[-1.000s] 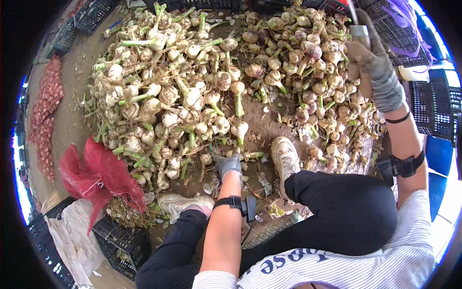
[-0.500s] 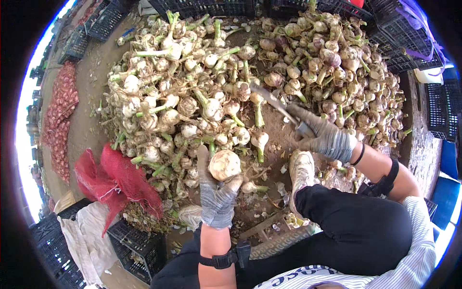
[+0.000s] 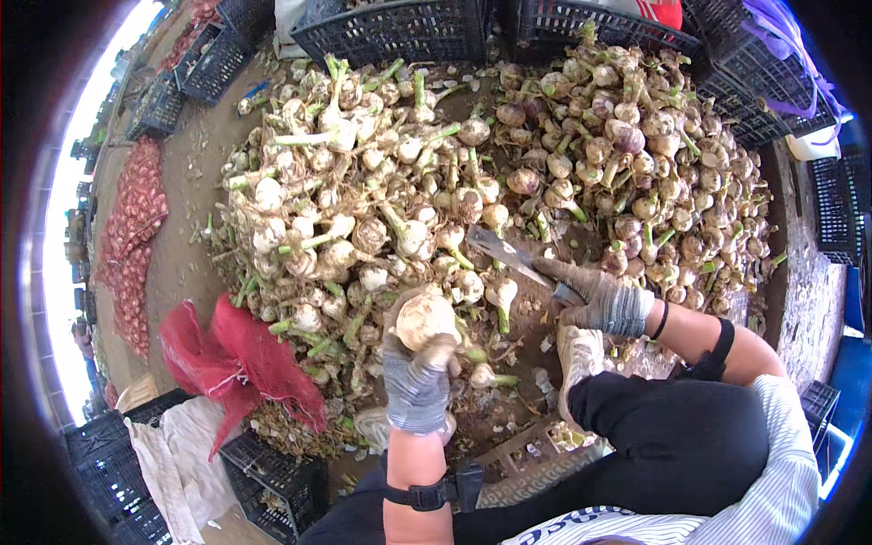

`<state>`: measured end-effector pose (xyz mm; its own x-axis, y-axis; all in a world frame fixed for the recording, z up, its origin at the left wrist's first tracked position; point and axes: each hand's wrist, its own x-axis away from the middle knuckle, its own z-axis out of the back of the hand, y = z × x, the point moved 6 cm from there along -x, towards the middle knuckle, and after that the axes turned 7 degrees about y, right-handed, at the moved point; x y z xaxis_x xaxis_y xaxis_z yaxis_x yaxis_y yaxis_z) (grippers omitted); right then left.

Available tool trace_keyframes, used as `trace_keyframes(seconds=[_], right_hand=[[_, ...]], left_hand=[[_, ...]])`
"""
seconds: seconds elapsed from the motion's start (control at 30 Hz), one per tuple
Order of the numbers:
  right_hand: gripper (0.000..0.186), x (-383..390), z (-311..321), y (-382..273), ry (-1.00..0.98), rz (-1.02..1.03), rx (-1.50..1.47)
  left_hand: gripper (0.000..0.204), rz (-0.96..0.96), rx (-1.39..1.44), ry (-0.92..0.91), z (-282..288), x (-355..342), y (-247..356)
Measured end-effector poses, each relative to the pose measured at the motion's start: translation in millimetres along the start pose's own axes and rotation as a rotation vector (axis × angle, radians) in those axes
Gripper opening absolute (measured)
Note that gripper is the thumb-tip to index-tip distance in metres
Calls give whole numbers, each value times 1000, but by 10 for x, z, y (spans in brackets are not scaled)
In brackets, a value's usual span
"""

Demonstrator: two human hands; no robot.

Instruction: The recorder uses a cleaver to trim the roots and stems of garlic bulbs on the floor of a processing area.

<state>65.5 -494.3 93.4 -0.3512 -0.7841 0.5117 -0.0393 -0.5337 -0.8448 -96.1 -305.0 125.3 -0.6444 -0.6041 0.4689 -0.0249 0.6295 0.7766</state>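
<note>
My left hand (image 3: 418, 386), in a grey glove, is closed around a large pale garlic bulb (image 3: 425, 320), its cut or root face turned up. In my gloved right hand (image 3: 604, 298) is a knife (image 3: 510, 254), gripped by its handle, with the blade pointing left and away over the bare strip between the piles. The blade stands apart from the bulb. Beyond my left hand spreads a big heap of garlic bulbs (image 3: 368, 234) with short green stems. Another garlic pile (image 3: 668, 150) lies past my right hand.
Black plastic crates (image 3: 391, 34) line the far side, and more crates (image 3: 277, 481) stand at lower left under a white cloth (image 3: 173, 454). A red mesh sack (image 3: 241, 354) lies beside the left heap. Filled red net bags (image 3: 132, 245) rest at far left. Weathered wood (image 3: 804, 300) runs along the right.
The garlic bulb is now held more firmly, with my left fingers wrapped around it. My right hand and the knife have come slightly down and left. The whole view has shifted a little.
</note>
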Motion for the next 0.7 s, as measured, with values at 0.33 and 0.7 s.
trace_keyframes(seconds=[0.33,0.7], right_hand=[[84,-518,69,301,4,184,-24],[76,-1135,272,338,10,48,-264]], left_hand=[[62,6,36,324,67,-725,-158],[65,-21,-21,7,-139,-1314,-149]])
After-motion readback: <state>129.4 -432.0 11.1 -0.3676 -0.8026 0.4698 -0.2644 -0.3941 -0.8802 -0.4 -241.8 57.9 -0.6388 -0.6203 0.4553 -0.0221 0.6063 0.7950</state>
